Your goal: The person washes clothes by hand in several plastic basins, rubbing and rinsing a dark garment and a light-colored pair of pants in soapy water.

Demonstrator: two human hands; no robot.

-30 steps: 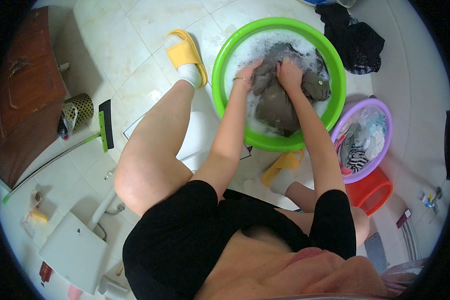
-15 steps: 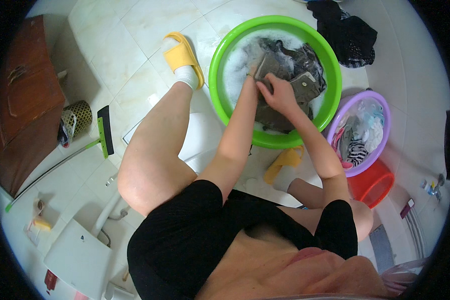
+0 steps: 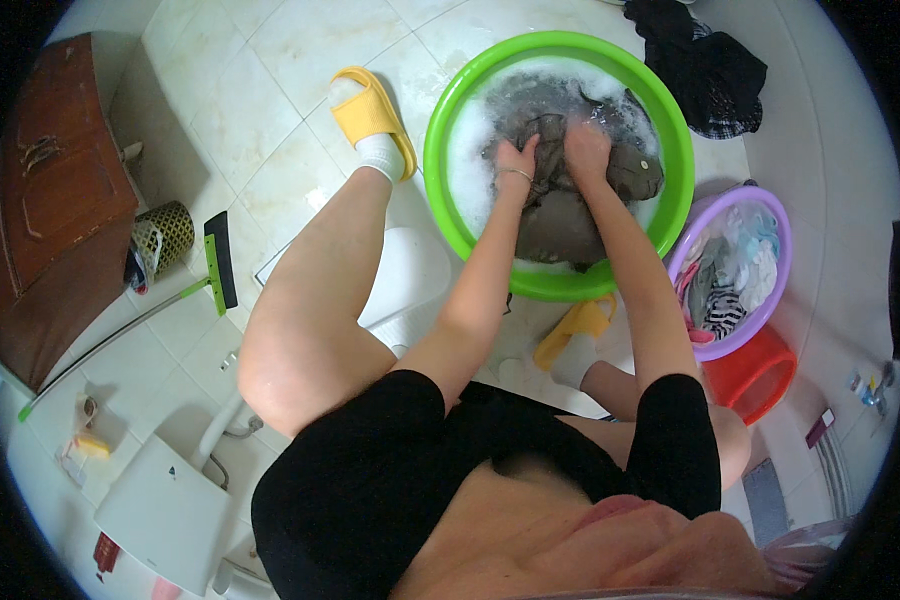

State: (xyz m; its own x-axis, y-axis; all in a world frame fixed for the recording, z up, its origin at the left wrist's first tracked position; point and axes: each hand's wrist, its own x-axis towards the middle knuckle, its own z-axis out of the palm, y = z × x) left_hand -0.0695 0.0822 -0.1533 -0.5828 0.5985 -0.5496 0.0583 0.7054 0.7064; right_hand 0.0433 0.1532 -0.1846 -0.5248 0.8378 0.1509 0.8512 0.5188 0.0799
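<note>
A person in black short sleeves leans over a large green tub on the tiled floor, with both bare hands inside it. A wet, dark grey-brown garment lies in the tub, partly under cloudy water and white suds; a pale round button shows near its right side. The left hand, with a thin bracelet at the wrist, holds a bunched fold of the garment, its thumb on top and its fingers closed around the cloth. The right hand presses into the same cloth just beside it; its fingertips dip into the suds, so I cannot tell whether they are closed on anything. To the right of the tub stands a purple basket of mixed clothes, next to a red bucket. Black clothing lies beyond the tub, at the upper right. The person's feet wear white socks and yellow slippers, one on either side of a white squat toilet.
</note>
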